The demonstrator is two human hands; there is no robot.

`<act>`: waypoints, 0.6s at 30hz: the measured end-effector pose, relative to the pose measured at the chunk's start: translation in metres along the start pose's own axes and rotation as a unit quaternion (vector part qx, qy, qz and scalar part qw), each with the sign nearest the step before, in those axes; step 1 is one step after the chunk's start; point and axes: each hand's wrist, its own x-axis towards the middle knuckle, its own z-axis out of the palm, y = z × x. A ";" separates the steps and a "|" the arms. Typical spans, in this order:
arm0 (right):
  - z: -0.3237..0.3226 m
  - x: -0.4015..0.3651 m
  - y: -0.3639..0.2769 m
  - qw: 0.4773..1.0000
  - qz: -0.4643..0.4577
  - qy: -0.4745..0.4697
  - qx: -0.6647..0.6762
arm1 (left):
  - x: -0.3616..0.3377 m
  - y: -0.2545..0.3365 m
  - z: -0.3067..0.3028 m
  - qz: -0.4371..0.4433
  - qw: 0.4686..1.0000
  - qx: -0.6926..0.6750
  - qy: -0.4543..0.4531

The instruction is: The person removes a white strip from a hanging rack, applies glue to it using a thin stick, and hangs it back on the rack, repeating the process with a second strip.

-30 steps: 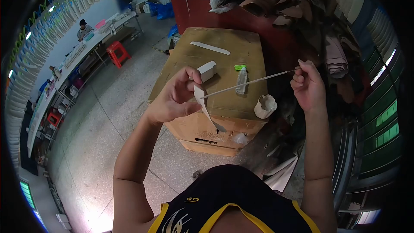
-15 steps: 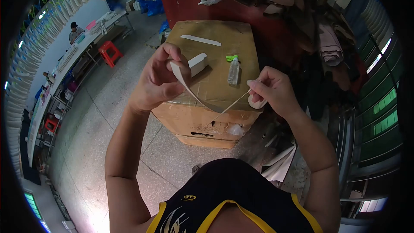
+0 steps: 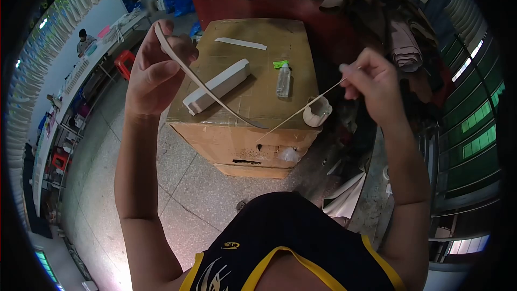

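Observation:
My left hand (image 3: pixel 156 73) is raised at the left and grips the upper end of a pale curved strip (image 3: pixel 196 80), which slants down to the right. My right hand (image 3: pixel 371 81) pinches a thin pale cord (image 3: pixel 309 105) that runs down to the left, its lower end near the strip's lower end. Whether the two are joined I cannot tell. Below and between my hands, a long white box (image 3: pixel 218 87), a flat white piece (image 3: pixel 240 43), a clear bottle with a green top (image 3: pixel 283 82) and a roundish cream object (image 3: pixel 316 112) lie on a cardboard box (image 3: pixel 264 113).
A person (image 3: pixel 84 42) is at a long table (image 3: pixel 102 46) on the far left, near a red stool (image 3: pixel 125 63). Dark and brown rolled material (image 3: pixel 404 48) is piled at the upper right. Pale strips (image 3: pixel 64 16) hang at the upper left.
Both hands have moved apart and upward, the left to the left and the right to the right, stretching out the strip and cord. The white box and cream object are now less covered.

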 end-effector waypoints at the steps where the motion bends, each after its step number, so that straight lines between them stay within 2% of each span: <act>1: -0.013 0.004 -0.008 1.000 -0.015 0.023 -0.003 | 0.000 0.001 0.000 0.000 1.000 -0.001 0.000; 3: -0.037 0.010 -0.028 0.994 -0.053 0.086 -0.044 | 0.001 0.003 0.002 -0.009 1.000 0.005 0.011; 4: -0.047 0.012 -0.036 0.985 -0.099 0.102 -0.097 | 0.002 0.002 0.001 -0.009 1.000 0.002 0.009; 5: -0.051 0.014 -0.044 0.984 -0.100 0.105 -0.100 | 0.004 0.001 0.001 -0.009 1.000 0.007 0.009; 7: -0.053 0.015 -0.058 0.963 -0.093 0.126 -0.218 | 0.008 -0.002 0.001 -0.009 1.000 0.009 0.003; 8: -0.052 0.017 -0.055 0.962 -0.093 0.131 -0.220 | 0.011 -0.005 0.001 -0.009 1.000 0.007 0.002; 10: -0.043 0.022 -0.042 0.952 -0.103 0.088 -0.274 | 0.017 -0.008 0.005 -0.006 1.000 0.008 -0.005; 13: -0.030 0.026 -0.003 0.941 -0.102 0.066 -0.317 | 0.025 -0.013 0.021 -0.030 0.998 0.021 0.044; 17: -0.008 0.015 0.045 0.946 -0.038 -0.025 -0.321 | 0.039 -0.023 0.021 -0.031 1.000 -0.002 0.007; 18: -0.009 0.011 0.053 0.945 -0.048 -0.019 -0.323 | 0.043 -0.024 0.024 -0.034 0.999 -0.006 0.009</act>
